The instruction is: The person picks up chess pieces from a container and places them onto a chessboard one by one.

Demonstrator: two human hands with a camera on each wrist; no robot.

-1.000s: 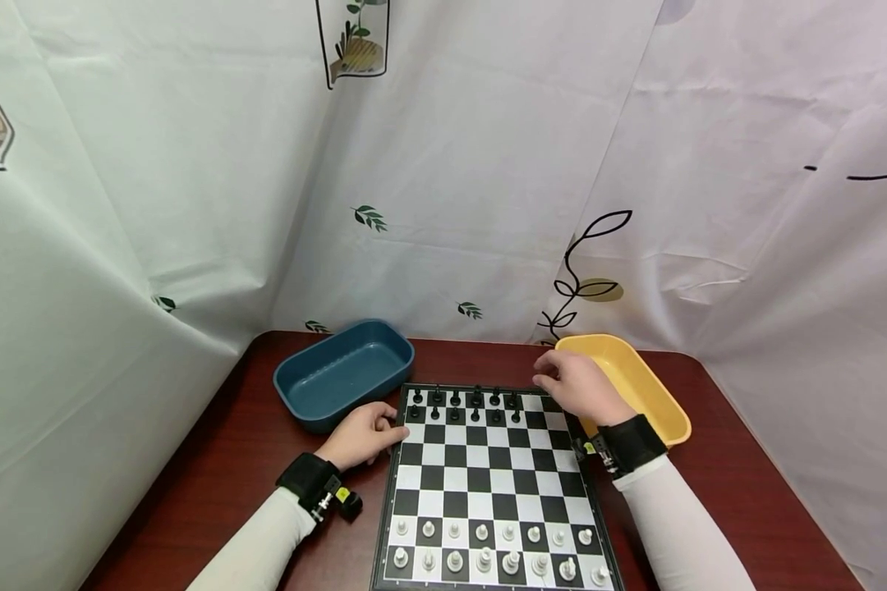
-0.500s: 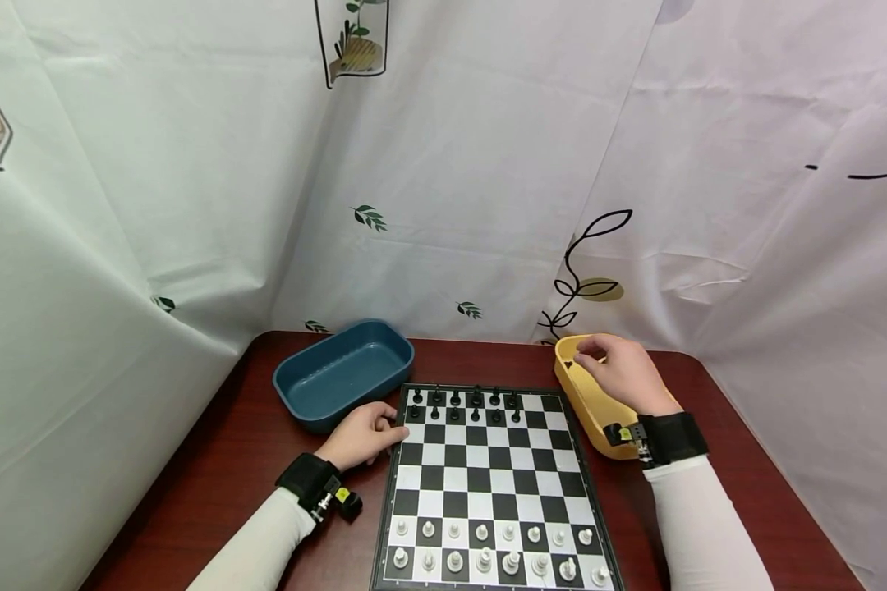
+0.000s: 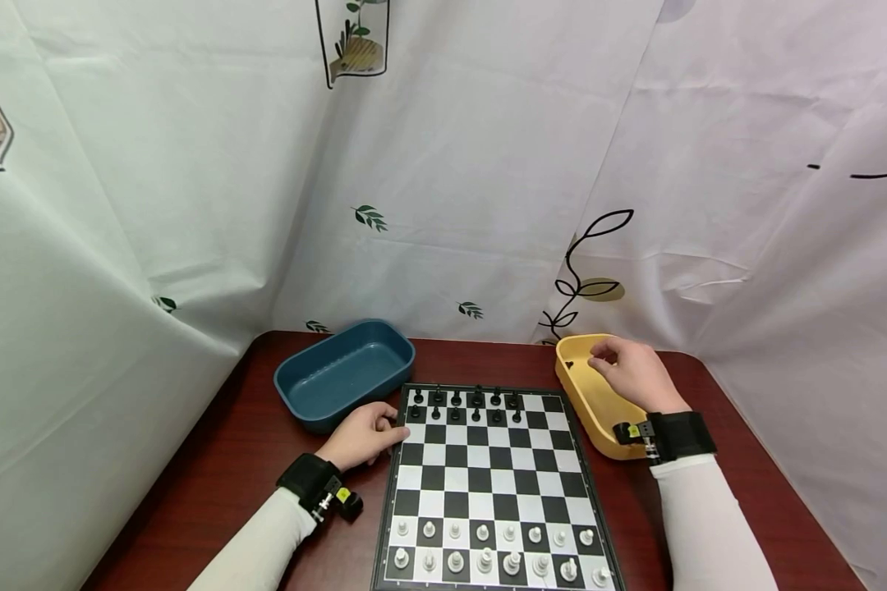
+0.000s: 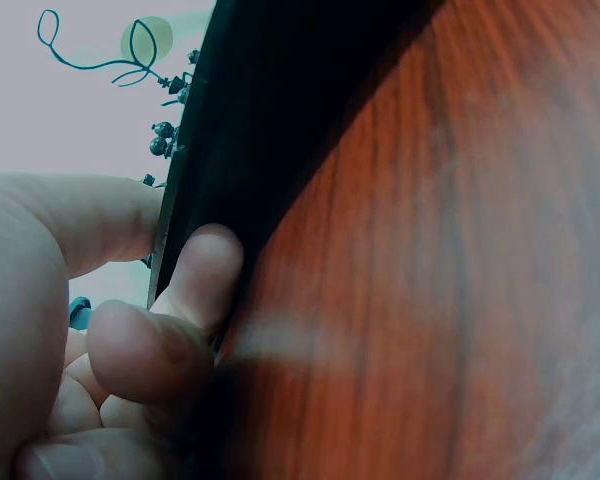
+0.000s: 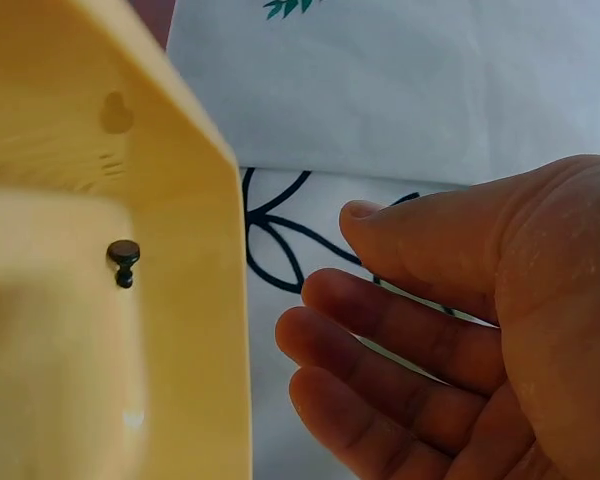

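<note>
A chessboard (image 3: pixel 488 484) lies on the dark red table, with black pieces (image 3: pixel 466 404) along its far rows and white pieces (image 3: pixel 488 554) along its near rows. My left hand (image 3: pixel 362 435) rests at the board's far left edge, its fingers (image 4: pixel 195 275) curled against the black rim (image 4: pixel 270 150). My right hand (image 3: pixel 631 369) hovers over the yellow tray (image 3: pixel 599 410), fingers (image 5: pixel 380 340) relaxed and holding nothing. One black pawn (image 5: pixel 123 262) lies inside the yellow tray (image 5: pixel 190 300), seen also as the small dark pawn (image 3: pixel 568 364) in the head view.
A blue tray (image 3: pixel 343 373) stands at the board's far left corner. White printed curtains (image 3: pixel 443 164) close off the table's back and sides. Bare table (image 3: pixel 214 476) lies left of the board.
My right hand moved from over the board's far right corner to above the yellow tray, and a black pawn now lies in the tray. The left hand has not moved.
</note>
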